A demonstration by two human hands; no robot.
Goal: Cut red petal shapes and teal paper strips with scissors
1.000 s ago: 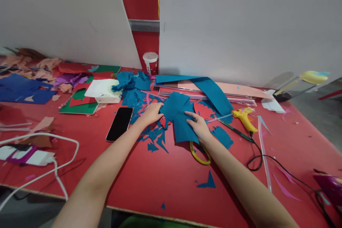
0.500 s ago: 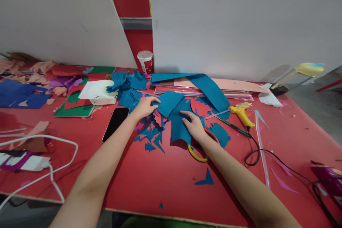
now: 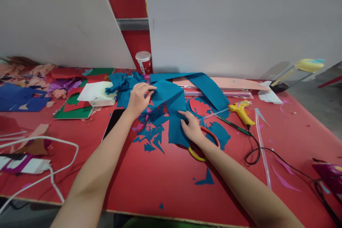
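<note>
My left hand (image 3: 139,98) pinches the left edge of a teal paper piece (image 3: 167,91) between thumb and fingers, holding it raised above the scraps. My right hand (image 3: 191,128) rests on another teal sheet (image 3: 176,126) with forefinger and thumb apart. Whether the two teal pieces are joined cannot be made out. Beneath my right wrist lie scissors with red and yellow handles (image 3: 216,139), their blades hidden. A scalloped red paper shape (image 3: 200,107) lies just beyond my right hand. Small teal offcuts (image 3: 153,133) are scattered between my hands.
A yellow glue gun (image 3: 242,112) with a black cord lies to the right, by a green-and-black pen-like tool (image 3: 232,124). A dark phone (image 3: 113,121) is partly under my left forearm. A lidded cup (image 3: 144,62) stands at the back. White cables (image 3: 76,153) loop at left.
My left hand has moved up and away from me, lifting the teal paper's left side and uncovering scraps under it. My right hand has stayed nearly in place.
</note>
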